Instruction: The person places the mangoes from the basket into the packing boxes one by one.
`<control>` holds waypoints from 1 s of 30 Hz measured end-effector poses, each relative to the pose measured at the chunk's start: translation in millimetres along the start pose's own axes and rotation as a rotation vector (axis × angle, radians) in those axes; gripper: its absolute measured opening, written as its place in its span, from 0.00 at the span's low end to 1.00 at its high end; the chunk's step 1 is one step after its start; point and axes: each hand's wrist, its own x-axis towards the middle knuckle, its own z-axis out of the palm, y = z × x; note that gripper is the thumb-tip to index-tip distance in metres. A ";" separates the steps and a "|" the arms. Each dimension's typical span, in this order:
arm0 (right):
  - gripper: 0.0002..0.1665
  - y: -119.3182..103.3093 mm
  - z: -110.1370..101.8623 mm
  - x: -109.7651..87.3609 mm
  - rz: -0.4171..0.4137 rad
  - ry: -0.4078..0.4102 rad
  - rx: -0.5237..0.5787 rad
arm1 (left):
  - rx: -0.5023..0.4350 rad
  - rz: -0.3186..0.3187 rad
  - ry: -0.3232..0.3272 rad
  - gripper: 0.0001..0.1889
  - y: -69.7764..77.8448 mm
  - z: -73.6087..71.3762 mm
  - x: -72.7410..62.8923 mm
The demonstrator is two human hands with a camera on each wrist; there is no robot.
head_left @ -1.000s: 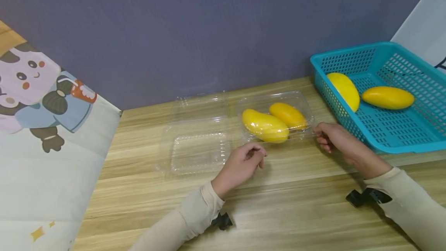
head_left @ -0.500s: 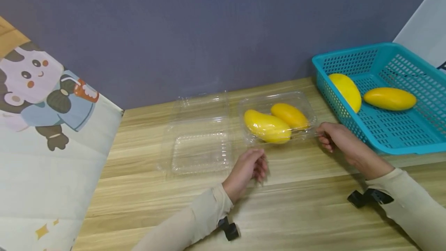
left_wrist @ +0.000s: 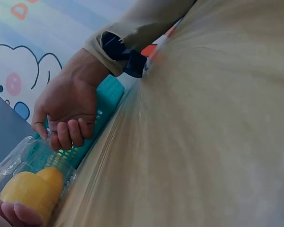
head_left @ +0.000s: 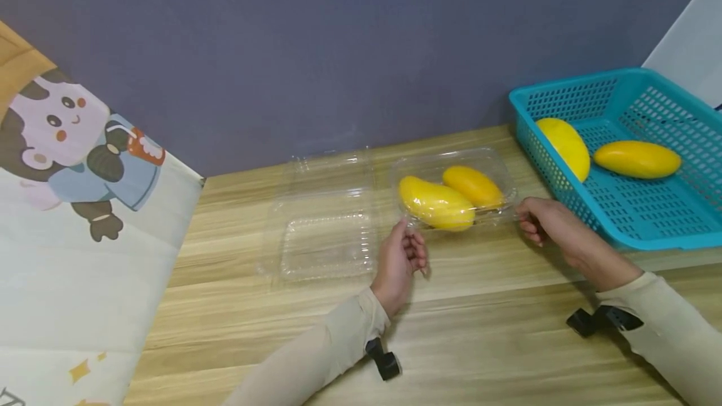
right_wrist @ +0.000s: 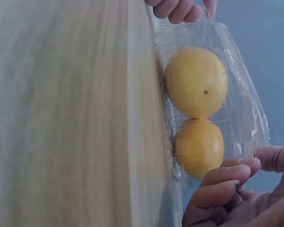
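Two yellow mangoes (head_left: 437, 204) lie inside a clear plastic clamshell container (head_left: 493, 161) in the middle of the head view. Its lid (right_wrist: 244, 101) slants over the fruit in the right wrist view. My right hand (head_left: 544, 224) pinches the lid's front right corner between thumb and forefinger, other fingers curled. At the front left corner, my left hand (head_left: 398, 262) has its thumb and forefinger tips on the plastic edge, the other fingers loosely bent. The left wrist view shows only the fingertips (left_wrist: 19, 215) of this hand beside the mangoes.
A second clamshell container (head_left: 327, 246) lies unfolded with nothing in it, left of the filled one, on the wooden table (head_left: 237, 318). To the right stands a teal basket (head_left: 615, 240) holding a yellow melon-like fruit (head_left: 566, 148) and another mango (head_left: 637, 159). A dark wall rises behind.
My left hand first drew back toward me, then moved forward to the container's front left corner and took hold there. My right hand keeps its pinch on the right corner.
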 end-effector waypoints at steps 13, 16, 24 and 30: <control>0.19 0.7 -0.5 1.6 -0.005 0.002 -0.010 | 0.008 0.065 0.043 0.16 -3.1 1.6 3.8; 0.19 0.7 -1.0 1.8 -0.005 0.001 -0.013 | 0.000 0.065 0.043 0.15 -3.2 1.7 4.9; 0.18 1.4 -0.9 1.0 -0.008 -0.018 -0.012 | 0.003 0.081 0.038 0.14 -4.6 1.4 5.5; 0.18 1.4 -1.2 1.0 -0.009 -0.025 -0.014 | -0.003 0.070 0.040 0.16 -4.5 1.5 4.9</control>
